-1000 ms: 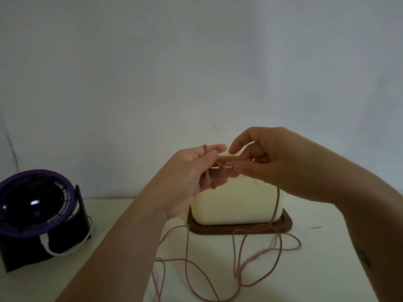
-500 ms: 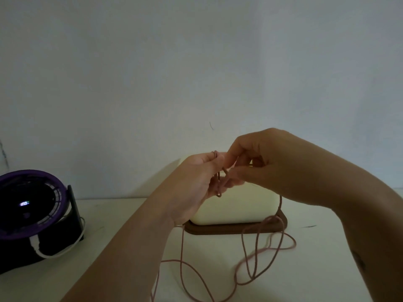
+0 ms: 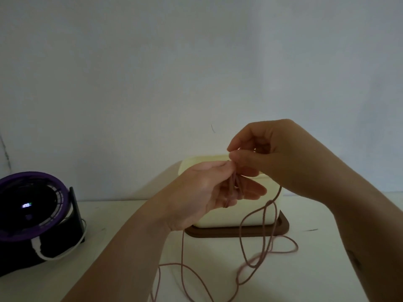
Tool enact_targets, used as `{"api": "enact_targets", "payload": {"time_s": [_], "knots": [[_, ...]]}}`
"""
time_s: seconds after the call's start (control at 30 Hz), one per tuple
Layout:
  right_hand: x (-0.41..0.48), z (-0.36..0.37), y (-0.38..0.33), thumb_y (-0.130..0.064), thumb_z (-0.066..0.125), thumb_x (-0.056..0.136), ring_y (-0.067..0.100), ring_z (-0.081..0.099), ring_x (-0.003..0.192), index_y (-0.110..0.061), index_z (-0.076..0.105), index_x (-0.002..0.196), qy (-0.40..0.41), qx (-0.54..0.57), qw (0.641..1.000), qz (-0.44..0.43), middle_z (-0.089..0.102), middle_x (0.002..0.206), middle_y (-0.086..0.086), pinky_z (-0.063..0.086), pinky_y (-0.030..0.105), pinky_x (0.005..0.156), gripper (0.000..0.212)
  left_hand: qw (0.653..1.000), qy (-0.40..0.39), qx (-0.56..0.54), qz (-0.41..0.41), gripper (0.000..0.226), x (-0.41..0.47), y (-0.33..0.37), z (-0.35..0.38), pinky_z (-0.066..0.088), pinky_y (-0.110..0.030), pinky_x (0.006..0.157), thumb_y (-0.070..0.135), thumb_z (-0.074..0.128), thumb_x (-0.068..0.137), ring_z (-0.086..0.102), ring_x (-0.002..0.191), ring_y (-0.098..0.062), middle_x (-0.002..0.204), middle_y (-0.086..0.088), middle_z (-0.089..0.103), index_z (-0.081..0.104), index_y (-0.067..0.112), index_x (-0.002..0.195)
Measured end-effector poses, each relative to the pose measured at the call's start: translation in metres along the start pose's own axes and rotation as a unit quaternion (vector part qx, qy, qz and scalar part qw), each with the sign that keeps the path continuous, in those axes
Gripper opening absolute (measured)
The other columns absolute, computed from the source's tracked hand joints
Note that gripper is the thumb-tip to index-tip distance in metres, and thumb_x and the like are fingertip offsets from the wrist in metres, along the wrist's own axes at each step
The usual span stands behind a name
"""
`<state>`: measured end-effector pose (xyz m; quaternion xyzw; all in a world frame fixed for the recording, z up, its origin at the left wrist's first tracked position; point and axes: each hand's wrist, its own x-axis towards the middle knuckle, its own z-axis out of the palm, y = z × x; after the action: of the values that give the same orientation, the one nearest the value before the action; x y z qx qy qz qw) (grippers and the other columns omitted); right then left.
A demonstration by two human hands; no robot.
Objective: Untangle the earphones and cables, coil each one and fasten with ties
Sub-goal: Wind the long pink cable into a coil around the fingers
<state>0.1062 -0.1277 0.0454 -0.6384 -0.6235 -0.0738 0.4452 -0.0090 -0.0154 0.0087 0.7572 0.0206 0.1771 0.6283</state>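
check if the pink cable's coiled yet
Mostly uncoiled: the thin pink cable hangs in loose loops onto the white table.

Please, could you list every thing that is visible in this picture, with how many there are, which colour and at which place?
pink cable: one, pink, some turns held between the hands, the rest hanging in loose loops onto the table
cream box: one, cream, behind the hands, on the brown base
brown base: one, dark brown, under the cream box
fan: one, black with a purple ring, left edge of the table
white cable: one, white, at the fan's foot
table: one, white
wall: one, pale grey, behind the table
left hand: one, holds the cable's turns
right hand: one, pinches the cable at the left hand's fingertips
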Motion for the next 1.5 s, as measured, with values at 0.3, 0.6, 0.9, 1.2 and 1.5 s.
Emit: {"api": "enact_targets", "payload": {"time_s": [0.3,0.6,0.9,1.2,1.5], "knots": [[0.009,0.022,0.039,-0.050,0.081,0.058,0.031,0.043,0.073,-0.013,0.070,0.080,-0.071,0.373,0.922,0.078,0.051,0.077,0.017,0.040,0.030,0.059,0.045,0.975,-0.115,-0.188,0.040,0.038,-0.005,0.008,-0.008,0.049,-0.047,0.091,0.030,0.041,0.090,0.070,0.089,-0.026,0.078,-0.008,0.068,0.072,0.009,0.098],[0.003,0.044,0.031,-0.032,0.042,0.099,0.002,0.038,0.044,-0.019,0.069,0.080,-0.178,0.102,0.973,0.107,0.045,0.048,-0.013,0.032,0.014,0.050,0.035,0.949,0.101,-0.283,0.099,0.037,0.003,0.010,-0.019,0.053,-0.047,0.088,0.026,0.028,0.099,0.068,0.100,-0.021,0.107,-0.007,0.071,0.059,0.009,0.113],[0.002,0.023,0.007,-0.034,0.054,0.091,0.006,0.034,0.045,-0.021,0.068,0.080,-0.129,-0.004,0.991,0.019,0.040,0.051,-0.009,0.031,0.018,0.046,0.022,0.979,0.178,-0.075,0.067,0.035,0.005,-0.003,-0.032,0.047,-0.039,0.087,0.022,0.027,0.102,0.067,0.079,-0.008,0.090,0.001,0.074,0.060,0.012,0.108],[0.009,0.023,0.024,-0.029,0.052,0.093,0.016,0.046,0.056,-0.030,0.067,0.082,0.032,0.029,0.999,-0.001,0.063,0.073,0.010,0.037,0.019,0.052,0.019,0.997,0.056,0.060,-0.004,0.037,0.002,-0.009,-0.023,0.043,-0.044,0.097,0.028,0.030,0.098,0.066,0.101,-0.020,0.094,-0.002,0.073,0.063,0.013,0.105],[0.011,0.039,0.039,-0.035,0.051,0.095,0.034,0.052,0.066,-0.017,0.070,0.088,-0.032,0.207,0.977,0.031,0.061,0.075,0.023,0.045,0.042,0.065,0.028,0.986,-0.090,-0.143,-0.004,0.037,0.001,-0.011,-0.034,0.051,-0.047,0.088,0.027,0.041,0.091,0.069,0.093,-0.023,0.090,-0.009,0.071,0.071,0.008,0.100]]}}
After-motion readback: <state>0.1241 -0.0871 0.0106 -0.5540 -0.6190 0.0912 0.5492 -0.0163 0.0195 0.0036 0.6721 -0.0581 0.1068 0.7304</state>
